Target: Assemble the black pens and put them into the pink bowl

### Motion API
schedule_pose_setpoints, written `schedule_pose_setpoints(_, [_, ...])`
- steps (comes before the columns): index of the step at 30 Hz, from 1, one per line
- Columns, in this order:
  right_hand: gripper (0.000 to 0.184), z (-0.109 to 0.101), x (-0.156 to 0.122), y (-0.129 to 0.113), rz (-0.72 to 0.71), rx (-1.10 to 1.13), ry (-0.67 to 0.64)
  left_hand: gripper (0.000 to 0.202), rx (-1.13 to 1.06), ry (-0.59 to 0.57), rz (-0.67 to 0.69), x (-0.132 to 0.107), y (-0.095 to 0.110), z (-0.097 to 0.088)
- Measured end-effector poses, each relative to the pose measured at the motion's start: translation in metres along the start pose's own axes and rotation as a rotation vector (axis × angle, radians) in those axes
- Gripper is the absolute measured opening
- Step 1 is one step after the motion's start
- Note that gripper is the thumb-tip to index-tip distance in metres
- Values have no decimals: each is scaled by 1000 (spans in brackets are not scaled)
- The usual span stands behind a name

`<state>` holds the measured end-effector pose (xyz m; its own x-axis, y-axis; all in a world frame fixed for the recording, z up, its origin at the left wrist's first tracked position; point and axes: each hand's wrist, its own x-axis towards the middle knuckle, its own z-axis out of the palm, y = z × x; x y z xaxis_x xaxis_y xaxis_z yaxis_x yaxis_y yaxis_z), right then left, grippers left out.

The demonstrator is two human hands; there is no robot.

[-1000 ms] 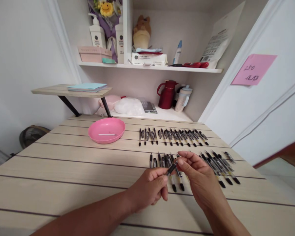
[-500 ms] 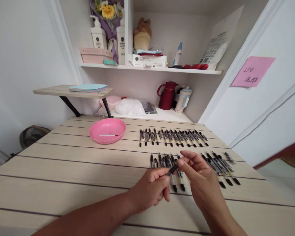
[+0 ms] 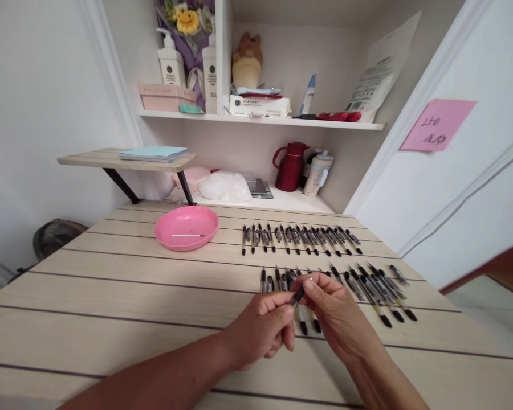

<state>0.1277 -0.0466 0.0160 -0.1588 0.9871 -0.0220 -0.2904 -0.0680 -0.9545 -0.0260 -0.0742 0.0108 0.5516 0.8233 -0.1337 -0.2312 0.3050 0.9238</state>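
Over the near middle of the wooden table both my hands hold one black pen. My left hand is closed round its lower end. The fingers of my right hand pinch its upper end, where a pale tip shows. Just behind my hands lies a near row of black pens, and a far row of pens lies beyond it. A pink bowl at the left holds a thin white refill.
A small raised shelf with a blue-green notebook stands at the table's back left. Behind it are wall shelves with bottles, a plush toy, a red jug and a cup. A pink note hangs on the white door at the right.
My right hand has drawn down and left, closer to my left hand, closing on the pen's upper end. My left hand has hardly moved.
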Motion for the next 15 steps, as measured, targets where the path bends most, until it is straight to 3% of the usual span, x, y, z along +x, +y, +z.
schedule_pose_setpoints(4, [26, 1, -1, -1, 45, 87, -57, 42, 12, -4, -20, 1, 2, 1])
schedule_pose_setpoints(9, [16, 3, 0, 0, 6, 70, 30, 42, 2, 1, -26, 2, 0, -1])
schedule_pose_setpoints(13, [25, 2, 0, 1, 42, 110, -29, 41, -11, -3, -20, 2, -1, -2])
schedule_pose_setpoints(15, [20, 1, 0, 1, 35, 117, -25, 41, -6, -6, -16, 2, -1, -2])
